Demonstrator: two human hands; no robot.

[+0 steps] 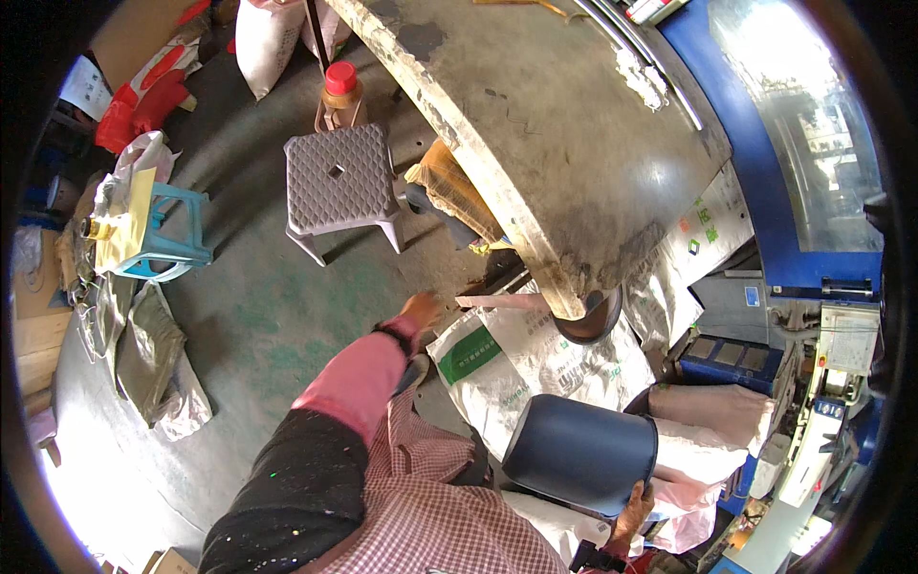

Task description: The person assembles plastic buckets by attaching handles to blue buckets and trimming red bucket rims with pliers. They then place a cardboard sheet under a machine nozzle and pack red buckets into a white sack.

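Observation:
My right hand point(631, 515) grips the rim of a dark blue-black plastic bucket point(579, 454), which lies tilted on its side with its mouth toward the right. Below the bucket are white woven sacks point(516, 359) with green print. My left arm, in a pink sleeve with a black oversleeve, reaches forward. At its end my left hand point(421, 311) hangs over the floor, left of the sacks; its fingers are too small and unclear to read. Nearest to it is a pinkish strip point(502, 300) by the table's corner. A dark round bowl-like thing point(590, 320) shows under that corner.
A worn table point(574, 124) with a chipped pale edge fills the upper middle. Beyond my left hand stands a grey plastic stool point(337, 177), with a red-lidded jug point(341, 96) behind it. A turquoise stool point(172, 230) is farther left. Blue machinery point(765, 143) lines the right.

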